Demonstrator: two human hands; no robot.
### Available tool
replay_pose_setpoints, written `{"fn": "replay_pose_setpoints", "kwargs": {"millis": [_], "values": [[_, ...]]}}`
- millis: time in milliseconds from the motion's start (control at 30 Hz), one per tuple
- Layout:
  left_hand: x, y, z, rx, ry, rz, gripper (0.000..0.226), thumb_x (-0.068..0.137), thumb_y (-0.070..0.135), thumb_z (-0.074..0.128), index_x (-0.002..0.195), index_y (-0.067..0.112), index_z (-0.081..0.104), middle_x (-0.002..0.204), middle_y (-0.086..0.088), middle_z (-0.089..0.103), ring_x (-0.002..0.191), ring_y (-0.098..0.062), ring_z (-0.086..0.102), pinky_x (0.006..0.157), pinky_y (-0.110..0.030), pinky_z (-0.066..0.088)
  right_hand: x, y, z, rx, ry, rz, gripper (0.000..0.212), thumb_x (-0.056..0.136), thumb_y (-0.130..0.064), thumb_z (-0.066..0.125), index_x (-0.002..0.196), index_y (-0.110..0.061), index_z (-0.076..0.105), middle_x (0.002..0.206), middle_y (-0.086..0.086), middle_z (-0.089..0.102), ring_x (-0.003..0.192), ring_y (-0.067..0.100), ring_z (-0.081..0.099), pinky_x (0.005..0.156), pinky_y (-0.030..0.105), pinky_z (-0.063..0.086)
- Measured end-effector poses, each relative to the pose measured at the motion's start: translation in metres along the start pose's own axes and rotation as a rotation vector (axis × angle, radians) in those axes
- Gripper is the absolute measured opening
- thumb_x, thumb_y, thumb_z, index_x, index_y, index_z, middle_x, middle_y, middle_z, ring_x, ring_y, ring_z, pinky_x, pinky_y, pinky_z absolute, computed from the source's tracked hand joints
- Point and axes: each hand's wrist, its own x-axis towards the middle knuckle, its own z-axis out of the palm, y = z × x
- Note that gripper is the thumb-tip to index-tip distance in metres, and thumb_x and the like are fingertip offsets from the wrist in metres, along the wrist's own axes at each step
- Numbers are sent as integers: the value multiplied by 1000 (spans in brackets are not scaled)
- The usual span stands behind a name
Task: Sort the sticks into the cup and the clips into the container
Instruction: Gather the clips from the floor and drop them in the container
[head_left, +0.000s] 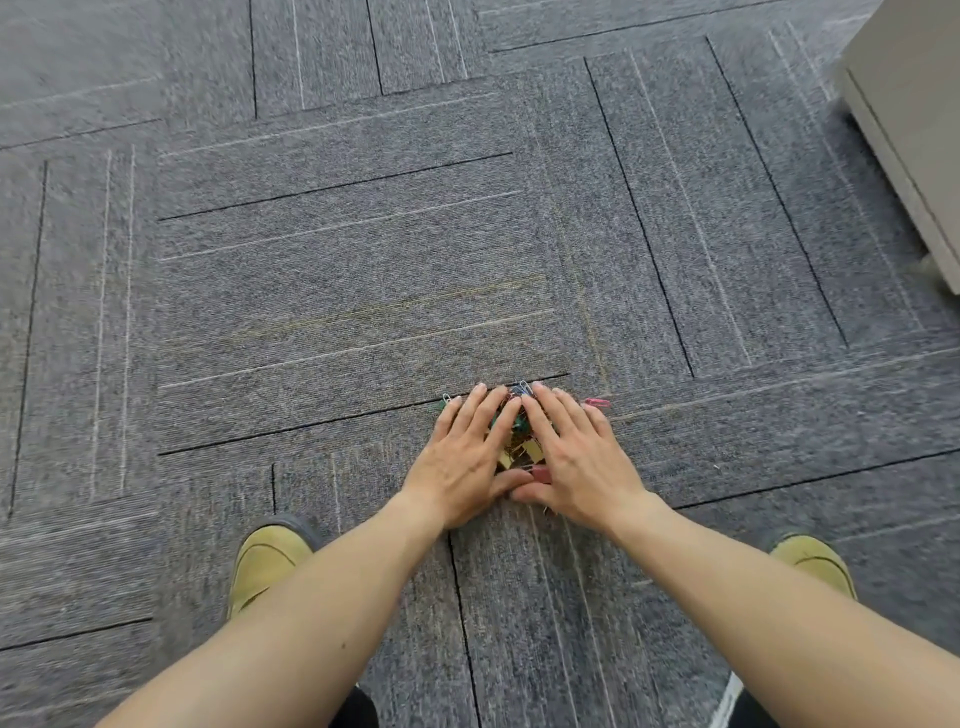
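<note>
The person is crouching over the grey carpet floor (337, 291) and is laying both hands flat on a small mixed pile (515, 441) of coloured clips and pale yellow pieces, which may be the sticks, though blur is making that hard to tell. The left hand (462, 457) is resting on the pile's left side and the right hand (576, 457) on its right, both with fingers straight and slightly spread, gripping nothing. The fingertips are nearly meeting at the far edge and the thumbs are touching at the near edge, so the hands are fencing the pile in. A pink clip (597, 402) is lying just beside the right fingertips, and a pale clip (445, 401) just beside the left ones. A yellow shoe (265, 564) is showing beside each forearm, and a beige cabinet (914, 130) is standing at the far right.
</note>
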Motion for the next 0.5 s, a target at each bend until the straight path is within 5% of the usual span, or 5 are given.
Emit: {"fn": "replay_pose_setpoints", "kwargs": {"millis": [167, 500], "values": [[12, 2, 8, 69, 292, 21, 64, 92, 59, 31, 135, 15, 42, 131, -6, 40, 121, -27, 40, 99, -41, 29, 9, 8, 4, -62, 191, -11, 87, 69, -61, 75, 137, -14, 49, 140, 6, 53, 123, 29, 54, 95, 48, 51], [21, -2, 0, 156, 346, 88, 28, 96, 37, 44, 109, 14, 54, 97, -6, 61, 77, -25, 59, 64, -39, 45, 13, 17, 13, -120, 285, 0, 35, 92, -37, 61, 114, -12, 50, 99, 9, 53, 76, 26, 52, 62, 40, 52]]}}
